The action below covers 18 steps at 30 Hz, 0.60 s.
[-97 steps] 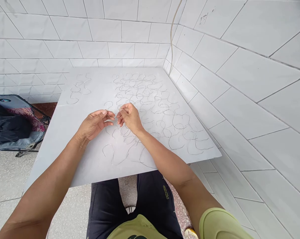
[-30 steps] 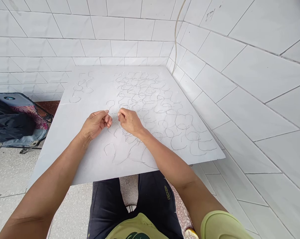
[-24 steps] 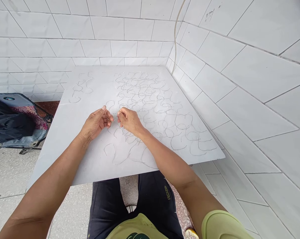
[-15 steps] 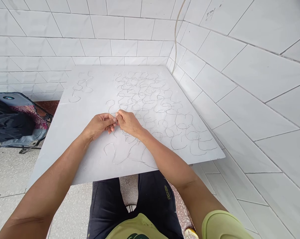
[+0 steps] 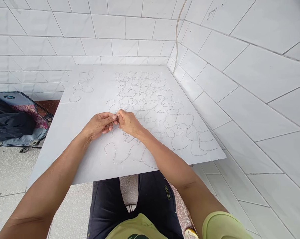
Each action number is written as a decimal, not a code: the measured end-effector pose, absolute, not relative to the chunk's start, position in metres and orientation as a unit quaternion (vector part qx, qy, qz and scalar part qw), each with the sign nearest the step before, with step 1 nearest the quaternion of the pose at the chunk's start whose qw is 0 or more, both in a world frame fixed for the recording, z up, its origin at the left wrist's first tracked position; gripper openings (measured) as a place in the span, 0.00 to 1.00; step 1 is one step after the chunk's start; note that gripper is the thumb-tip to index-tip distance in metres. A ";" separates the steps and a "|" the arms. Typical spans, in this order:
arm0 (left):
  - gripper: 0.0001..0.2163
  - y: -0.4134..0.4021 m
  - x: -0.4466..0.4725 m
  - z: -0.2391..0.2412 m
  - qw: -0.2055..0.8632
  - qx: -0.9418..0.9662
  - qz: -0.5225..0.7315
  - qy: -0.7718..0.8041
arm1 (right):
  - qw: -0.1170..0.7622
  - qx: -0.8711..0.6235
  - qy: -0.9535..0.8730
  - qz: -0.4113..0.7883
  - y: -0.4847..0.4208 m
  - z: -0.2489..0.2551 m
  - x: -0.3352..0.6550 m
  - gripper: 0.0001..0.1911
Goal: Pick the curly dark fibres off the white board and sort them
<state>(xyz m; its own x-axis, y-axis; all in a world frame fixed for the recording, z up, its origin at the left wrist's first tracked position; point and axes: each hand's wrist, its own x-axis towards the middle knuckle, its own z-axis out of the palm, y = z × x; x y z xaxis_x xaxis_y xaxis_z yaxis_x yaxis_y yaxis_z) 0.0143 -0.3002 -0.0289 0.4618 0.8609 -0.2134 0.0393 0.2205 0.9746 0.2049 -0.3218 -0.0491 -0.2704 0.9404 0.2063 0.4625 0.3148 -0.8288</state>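
My left hand [image 5: 100, 125] and my right hand [image 5: 128, 122] meet fingertip to fingertip over the white board [image 5: 90, 166]. Both are pinched closed on a thin wire that shows only in part between the fingers. Curved wire pieces, many bent into S shapes, lie across the right half of the board, and one S-shaped wire [image 5: 114, 153] rests just in front of my hands. A smaller group of bent wires [image 5: 83, 84] lies at the far left. My fingers hide how the held wire is shaped.
White tiled walls [image 5: 110, 28] stand behind and to the right of the board. A pale cable [image 5: 176, 36] hangs down in the corner. To the left is a folding chair [image 5: 37, 132] with dark cloth [image 5: 14, 126] on it. My legs are under the board's front edge.
My hands stay almost in place, fingertips shifting slightly on the wire. The left fingers sit a little closer to the right ones. The wires on the board lie as before.
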 end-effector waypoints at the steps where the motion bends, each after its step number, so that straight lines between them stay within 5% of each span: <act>1: 0.14 -0.300 0.014 -0.029 0.657 0.543 0.312 0.420 | 0.360 -0.481 -0.728 0.331 -0.322 -0.049 0.205 0.11; 10: 0.10 -0.301 0.017 -0.031 0.604 0.544 0.365 0.454 | 0.376 -0.462 -0.770 0.231 -0.324 -0.052 0.199 0.11; 18: 0.11 -0.303 0.014 -0.031 0.563 0.580 0.406 0.426 | 0.496 -0.518 -0.690 0.098 -0.326 -0.043 0.200 0.14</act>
